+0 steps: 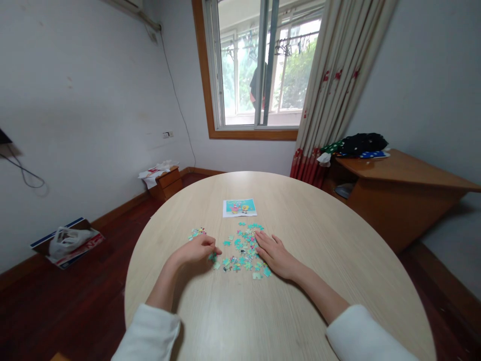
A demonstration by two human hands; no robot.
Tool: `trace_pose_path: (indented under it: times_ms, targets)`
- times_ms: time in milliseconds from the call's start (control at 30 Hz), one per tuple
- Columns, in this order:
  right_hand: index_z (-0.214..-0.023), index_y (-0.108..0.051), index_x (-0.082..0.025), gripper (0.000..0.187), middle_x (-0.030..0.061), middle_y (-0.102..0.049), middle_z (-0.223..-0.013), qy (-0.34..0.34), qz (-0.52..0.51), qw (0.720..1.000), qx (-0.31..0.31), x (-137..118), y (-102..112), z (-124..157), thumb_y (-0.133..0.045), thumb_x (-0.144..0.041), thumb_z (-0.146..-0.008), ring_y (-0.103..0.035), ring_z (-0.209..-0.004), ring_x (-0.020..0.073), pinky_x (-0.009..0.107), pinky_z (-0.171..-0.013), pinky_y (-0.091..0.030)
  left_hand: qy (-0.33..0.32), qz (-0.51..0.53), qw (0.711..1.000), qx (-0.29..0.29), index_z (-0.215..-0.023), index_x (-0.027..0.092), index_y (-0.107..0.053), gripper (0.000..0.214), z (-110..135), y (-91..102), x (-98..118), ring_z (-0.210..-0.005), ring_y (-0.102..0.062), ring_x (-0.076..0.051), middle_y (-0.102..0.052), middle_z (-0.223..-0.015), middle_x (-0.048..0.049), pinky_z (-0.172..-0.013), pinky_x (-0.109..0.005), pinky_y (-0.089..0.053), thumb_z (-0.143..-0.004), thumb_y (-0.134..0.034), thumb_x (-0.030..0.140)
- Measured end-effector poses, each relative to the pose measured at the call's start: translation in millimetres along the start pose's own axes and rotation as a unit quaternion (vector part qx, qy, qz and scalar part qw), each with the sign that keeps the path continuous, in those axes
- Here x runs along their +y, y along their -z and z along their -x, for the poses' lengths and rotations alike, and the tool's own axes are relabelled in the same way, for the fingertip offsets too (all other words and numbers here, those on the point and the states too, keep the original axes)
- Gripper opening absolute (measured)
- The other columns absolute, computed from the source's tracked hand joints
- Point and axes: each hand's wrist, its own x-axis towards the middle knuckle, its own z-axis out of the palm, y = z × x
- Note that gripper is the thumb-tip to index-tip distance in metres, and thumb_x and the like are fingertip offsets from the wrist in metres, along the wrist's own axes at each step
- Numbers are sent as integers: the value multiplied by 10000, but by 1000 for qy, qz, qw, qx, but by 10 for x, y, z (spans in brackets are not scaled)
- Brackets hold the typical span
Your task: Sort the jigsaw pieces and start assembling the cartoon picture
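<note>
Many small jigsaw puzzle pieces [242,260], mostly teal with bits of pink and yellow, lie loose mid-table. My left hand [197,249] is at their left edge, fingers curled with the index finger pointing down. A teal puzzle piece [212,257] shows at its fingertips; the thumb is hidden. Just beyond that hand sits a smaller group of pieces [197,232], partly covered by it. My right hand [276,254] rests flat at the right side of the main spread, fingers stretched out and touching the pieces there. Behind them lies a picture sheet [239,208] with cartoon figures.
The round wooden table [296,321] fills the foreground. A wooden desk [406,173] piled with cloth stands at the right, beside a long curtain [340,75]. On the left are a small cabinet [167,183] and a white plastic bag [69,240] on the floor.
</note>
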Motion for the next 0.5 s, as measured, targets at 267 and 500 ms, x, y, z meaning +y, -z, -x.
trace_pose_path:
  times_ms: [267,500]
  targets:
    - [-1426,-253,-124,579,93,-196,-1494,-11,5,1000,-17,-28,17,4,-162,-427,-940,-144,-1387,189,451,-1116,-100,63,-28,983,172,-586,172,-540,146,23,195,-176,-721,-579,-196,-604,-610,-31,-633,-280,-411,-662,-501,291]
    - [-1432,-248,-185,562,80,-205,-1493,-2,7,1000,-7,29,-24,-13,-161,-445,-942,-152,-1385,198,465,-1110,-110,-10,2,986,167,-555,179,-470,169,18,82,-51,-804,-627,-212,-665,-740,-73,-692,-299,-427,-698,-469,268]
